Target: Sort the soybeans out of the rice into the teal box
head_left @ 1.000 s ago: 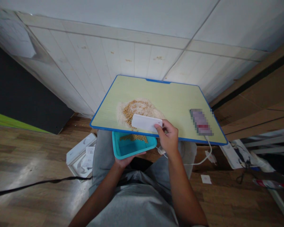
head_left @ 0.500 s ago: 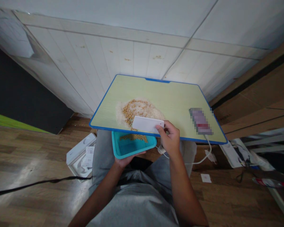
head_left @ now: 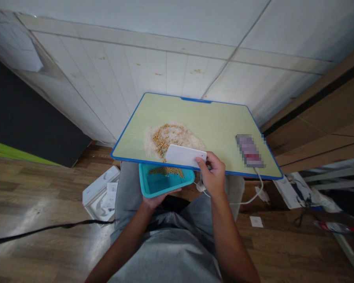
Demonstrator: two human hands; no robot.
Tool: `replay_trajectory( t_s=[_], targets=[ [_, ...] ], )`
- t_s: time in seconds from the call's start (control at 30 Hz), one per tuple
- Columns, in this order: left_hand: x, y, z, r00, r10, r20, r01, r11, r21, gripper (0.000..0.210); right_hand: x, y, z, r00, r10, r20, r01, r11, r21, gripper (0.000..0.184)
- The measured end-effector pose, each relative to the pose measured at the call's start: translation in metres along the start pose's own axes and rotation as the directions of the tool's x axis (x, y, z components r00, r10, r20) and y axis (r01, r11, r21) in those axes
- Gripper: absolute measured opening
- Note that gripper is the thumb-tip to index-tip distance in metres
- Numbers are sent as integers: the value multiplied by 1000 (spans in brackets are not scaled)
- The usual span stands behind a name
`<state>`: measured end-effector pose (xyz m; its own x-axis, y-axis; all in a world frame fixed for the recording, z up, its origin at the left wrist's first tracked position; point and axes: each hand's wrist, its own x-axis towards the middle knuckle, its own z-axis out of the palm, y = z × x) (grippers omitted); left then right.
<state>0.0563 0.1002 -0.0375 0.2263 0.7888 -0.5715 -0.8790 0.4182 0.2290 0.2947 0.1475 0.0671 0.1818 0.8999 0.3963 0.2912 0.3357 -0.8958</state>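
My right hand (head_left: pixel 214 173) grips the right end of a flat white rectangular piece, like a card or box lid (head_left: pixel 185 155), between thumb and fingers. Its far edge meets a heap of white rice (head_left: pixel 191 139) mixed with yellow soybeans (head_left: pixel 159 141) on the small table (head_left: pixel 221 122). Below the table's front edge, my left hand (head_left: pixel 156 199) supports a turquoise plastic tub (head_left: pixel 165 188) from underneath, its fingers mostly hidden. Soybeans (head_left: pixel 171 171) lie along the far side inside the tub.
A phone (head_left: pixel 250 151) with a white cable (head_left: pixel 262 184) lies on the table's right side. Cardboard boxes (head_left: pixel 318 129) stand at the right, and a white panelled wall (head_left: pixel 150 67) rises behind. An opened white box (head_left: pixel 102 196) sits on the floor at left.
My right hand and the white piece have shifted very slightly to the right, and the piece is tilted a little more. The tub and my left hand stay in place.
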Motion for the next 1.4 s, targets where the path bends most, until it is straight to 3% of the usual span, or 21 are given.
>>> replay_trajectory(
  t_s=[0.13, 0.33, 0.6, 0.97, 1.13, 1.4],
  targets=[
    [0, -1, 3, 1000, 16, -19, -16, 1000, 20, 71, -1, -1, 8, 1000, -6, -27, 6, 1000, -13, 29],
    [-4, 3, 8, 1000, 5, -9, -4, 1000, 28, 66, -2, -2, 13, 998, -40, 40, 40, 999, -19, 25],
    [-8, -1, 20, 995, 27, -97, -20, 997, 79, 62, -2, -6, 11, 997, -46, 63, 48, 998, -31, 24],
    [-2, -1, 2, 1000, 11, -7, -11, 1000, 21, 71, -4, -14, 9, 996, -32, 85, 32, 999, 6, 24],
    [-2, -2, 4, 1000, 17, -11, -17, 1000, 25, 73, -3, -12, 11, 999, -43, -18, 42, 999, -13, 23],
    [-4, 0, 8, 1000, 5, -18, -5, 1000, 10, 68, -3, -10, 7, 998, -39, 43, 41, 999, -35, 24]
  ],
)
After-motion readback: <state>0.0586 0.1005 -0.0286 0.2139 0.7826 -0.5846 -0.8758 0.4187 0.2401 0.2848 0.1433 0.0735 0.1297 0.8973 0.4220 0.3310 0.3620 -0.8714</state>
